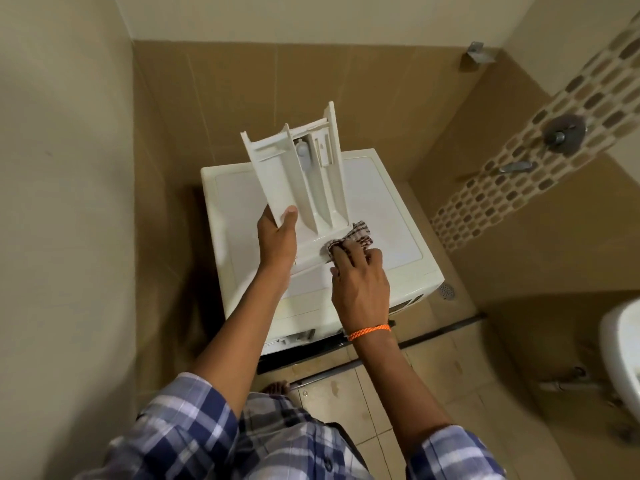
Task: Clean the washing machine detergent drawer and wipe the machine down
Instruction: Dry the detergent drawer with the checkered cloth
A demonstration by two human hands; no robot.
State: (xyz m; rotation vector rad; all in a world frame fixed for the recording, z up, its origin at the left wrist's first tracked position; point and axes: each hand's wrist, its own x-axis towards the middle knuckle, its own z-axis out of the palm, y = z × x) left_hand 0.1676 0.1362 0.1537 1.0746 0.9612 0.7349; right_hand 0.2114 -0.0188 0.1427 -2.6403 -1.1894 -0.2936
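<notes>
Plaid shirt sleeves (180,427) fill the bottom edge, both cut off by the frame; a bare foot (275,388) shows on the floor tiles just in front of the washing machine (391,216). Right wrist carries an orange braided band (369,331). No brand, label or writing can be read anywhere; the machine's front panel is foreshortened and mostly hidden under the arms.

Detergent drawer (298,174) held above the machine's top, tilted up and away, compartments facing the camera. Left hand (277,239) grips its near left wall, thumb curled over the edge. Right hand (360,275) has its fingers curled round a checked cloth (353,237), pressed against the drawer's front end. Drawer's front face hidden behind both hands.

Right of the machine: floor drain (446,291), wall tap (562,133), and a white basin (623,358) cut off at the frame edge.
</notes>
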